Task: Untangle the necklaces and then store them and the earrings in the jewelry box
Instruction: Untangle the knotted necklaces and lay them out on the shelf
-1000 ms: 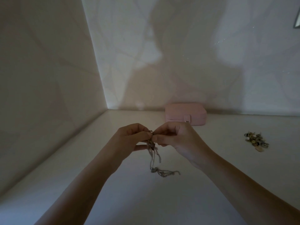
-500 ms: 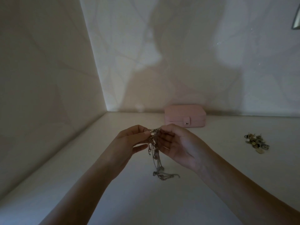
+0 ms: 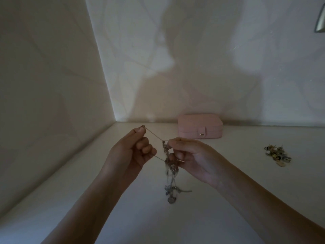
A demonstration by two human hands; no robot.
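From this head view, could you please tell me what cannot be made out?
- Tangled silver necklaces: too fine and dim to count.
- Closed pink jewelry box: lid hides its inside.
- Small pile of earrings: too small to count.
- Grey object: cut by right edge.

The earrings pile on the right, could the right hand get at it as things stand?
Probably not yet. The path across the table to the earrings looks free, but the right hand is pinching the tangled necklaces, stretched to the left hand.

A pale worktop (image 3: pixel 228 199) carries a shut pink jewelry box (image 3: pixel 200 126) by the wall, earrings (image 3: pixel 277 155) heaped well apart rightward
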